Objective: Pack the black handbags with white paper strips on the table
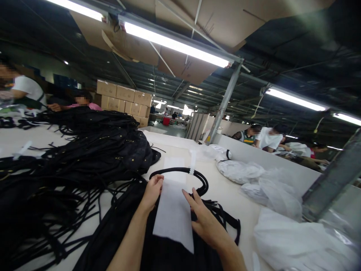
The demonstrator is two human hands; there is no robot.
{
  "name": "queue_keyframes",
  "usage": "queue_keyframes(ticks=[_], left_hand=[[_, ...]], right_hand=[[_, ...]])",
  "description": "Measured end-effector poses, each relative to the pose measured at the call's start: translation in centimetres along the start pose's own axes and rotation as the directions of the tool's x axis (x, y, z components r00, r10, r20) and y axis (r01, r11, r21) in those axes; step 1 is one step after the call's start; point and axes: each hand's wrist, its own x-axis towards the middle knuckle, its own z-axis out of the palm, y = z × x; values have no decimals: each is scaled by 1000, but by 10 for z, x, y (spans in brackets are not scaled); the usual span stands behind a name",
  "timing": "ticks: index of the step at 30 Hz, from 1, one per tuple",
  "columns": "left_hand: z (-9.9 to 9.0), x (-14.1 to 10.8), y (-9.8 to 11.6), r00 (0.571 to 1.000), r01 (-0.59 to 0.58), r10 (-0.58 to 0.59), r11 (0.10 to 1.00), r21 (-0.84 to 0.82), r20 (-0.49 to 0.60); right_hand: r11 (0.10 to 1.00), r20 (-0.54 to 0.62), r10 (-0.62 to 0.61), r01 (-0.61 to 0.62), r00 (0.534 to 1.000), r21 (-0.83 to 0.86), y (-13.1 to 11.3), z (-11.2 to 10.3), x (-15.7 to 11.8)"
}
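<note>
A white sheet [174,214] lies over a black fabric item [169,254] in front of me, its far end reaching beneath a black looped handle [203,180]. My left hand [153,192] pinches the sheet's left edge close to the handle. At the sheet's right edge is my right hand [201,216], fingers apart, index fingertip touching or just above the paper. A white tag strip [192,162] is fastened around the handle. Black straps fan out on the right, beyond my right hand.
Black bags with straps [113,150] are heaped on the left of the white table [225,195]. Plastic-wrapped bundles [299,237] line the right side. A metal post [332,184] rises at the right. People work at both sides; cartons [124,98] are stacked behind.
</note>
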Motion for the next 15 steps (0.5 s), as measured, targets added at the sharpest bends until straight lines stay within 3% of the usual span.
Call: queue_keyframes(ticks=[5, 10, 12, 15], left_hand=[[-9, -11, 0, 996, 64, -70, 993, 103, 59], [-54, -40, 22, 970, 3, -91, 932, 362, 225], [-72, -55, 41, 933, -84, -90, 889, 450, 350], [-91, -87, 72, 830, -225, -110, 831, 510, 546]], right_hand=[[989, -42, -142, 143, 989, 24, -16, 2, 6], [973, 103, -230, 230, 968, 8, -34, -1, -13], [965, 180, -218, 239, 959, -104, -44, -2, -26], [944, 216, -161, 214, 963, -253, -57, 4, -48]])
